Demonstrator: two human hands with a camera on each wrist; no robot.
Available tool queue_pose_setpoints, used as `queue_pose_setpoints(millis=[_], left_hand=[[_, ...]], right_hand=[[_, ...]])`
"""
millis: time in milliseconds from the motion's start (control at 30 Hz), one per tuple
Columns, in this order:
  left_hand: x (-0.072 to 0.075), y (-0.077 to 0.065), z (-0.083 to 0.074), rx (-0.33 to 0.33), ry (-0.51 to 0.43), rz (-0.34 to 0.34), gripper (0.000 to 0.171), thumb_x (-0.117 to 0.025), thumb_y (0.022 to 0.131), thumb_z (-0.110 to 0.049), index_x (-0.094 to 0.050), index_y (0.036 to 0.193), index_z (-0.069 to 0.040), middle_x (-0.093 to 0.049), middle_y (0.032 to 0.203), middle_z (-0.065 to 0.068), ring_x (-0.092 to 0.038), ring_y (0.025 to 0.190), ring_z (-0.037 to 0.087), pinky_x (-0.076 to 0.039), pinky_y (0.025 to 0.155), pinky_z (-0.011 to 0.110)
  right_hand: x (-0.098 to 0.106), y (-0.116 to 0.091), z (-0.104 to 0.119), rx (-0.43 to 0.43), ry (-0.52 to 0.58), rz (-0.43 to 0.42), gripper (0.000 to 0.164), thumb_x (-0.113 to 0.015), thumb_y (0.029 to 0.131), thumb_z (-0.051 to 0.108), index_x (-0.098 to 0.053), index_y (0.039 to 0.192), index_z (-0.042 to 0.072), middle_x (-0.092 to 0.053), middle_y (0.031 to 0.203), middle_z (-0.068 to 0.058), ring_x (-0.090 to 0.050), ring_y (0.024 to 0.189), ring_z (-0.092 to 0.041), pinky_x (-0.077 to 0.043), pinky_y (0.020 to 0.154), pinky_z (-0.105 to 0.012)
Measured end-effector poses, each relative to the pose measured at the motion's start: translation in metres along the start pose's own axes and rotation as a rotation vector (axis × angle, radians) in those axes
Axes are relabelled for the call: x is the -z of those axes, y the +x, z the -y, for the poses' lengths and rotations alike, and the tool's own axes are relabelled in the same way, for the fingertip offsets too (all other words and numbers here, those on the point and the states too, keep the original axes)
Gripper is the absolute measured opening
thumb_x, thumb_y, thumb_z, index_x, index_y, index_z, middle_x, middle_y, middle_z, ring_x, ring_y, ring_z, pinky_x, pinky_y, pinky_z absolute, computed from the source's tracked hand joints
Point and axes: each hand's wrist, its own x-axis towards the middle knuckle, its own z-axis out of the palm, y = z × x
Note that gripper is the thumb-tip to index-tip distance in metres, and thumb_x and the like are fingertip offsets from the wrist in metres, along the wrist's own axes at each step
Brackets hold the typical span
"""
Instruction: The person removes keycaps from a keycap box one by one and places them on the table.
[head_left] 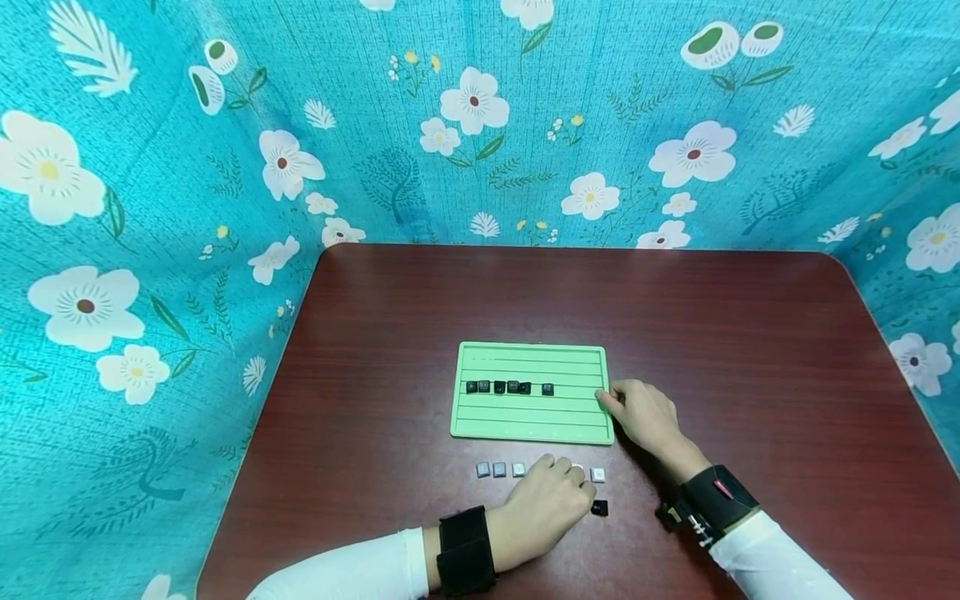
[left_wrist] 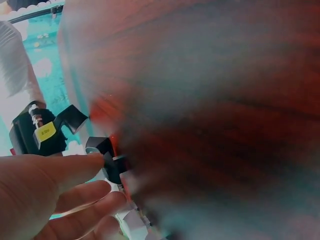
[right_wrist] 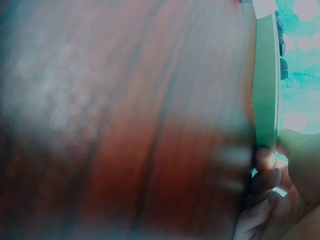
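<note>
A light green board with horizontal ridges lies on the table, several black keycaps standing in a row across its middle. My right hand grips the board's right edge, thumb on top and fingers curled at the side and below; the right wrist view shows this edge between thumb and fingers. In front of the board, my left hand reaches over a line of grey and white keycaps, its fingertips hidden in the head view. From the left wrist, its thumb and forefinger pinch a black keycap.
Grey keycaps lie left of my left hand, and a white keycap lies to its right. A black keycap sits just beside the left fingers. Blue floral cloth hangs behind the brown table.
</note>
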Motion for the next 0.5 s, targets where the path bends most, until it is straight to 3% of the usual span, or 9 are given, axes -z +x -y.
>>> queue_pose_setpoints(millis=[233, 500], left_hand=[[0.006, 0.003, 0.004, 0.011, -0.013, -0.052, 0.008, -0.06, 0.085, -0.028, -0.066, 0.083, -0.023, -0.06, 0.076, -0.008, -0.049, 0.065, 0.009, -0.035, 0.055, 0.024], [0.017, 0.01, 0.018, 0.082, -0.051, -0.086, 0.019, -0.058, 0.087, -0.039, -0.066, 0.086, -0.022, -0.061, 0.082, -0.007, -0.054, 0.073, 0.011, -0.041, 0.063, 0.026]], right_hand=[[0.0, -0.001, -0.001, -0.001, 0.0, 0.006, 0.043, -0.052, 0.091, 0.044, -0.042, 0.058, 0.019, -0.034, 0.049, 0.005, -0.033, 0.045, -0.015, -0.023, 0.041, -0.03], [0.0, 0.001, -0.002, -0.007, -0.002, 0.019, 0.042, -0.052, 0.091, 0.045, -0.042, 0.059, 0.019, -0.035, 0.049, 0.005, -0.035, 0.045, -0.015, -0.024, 0.041, -0.03]])
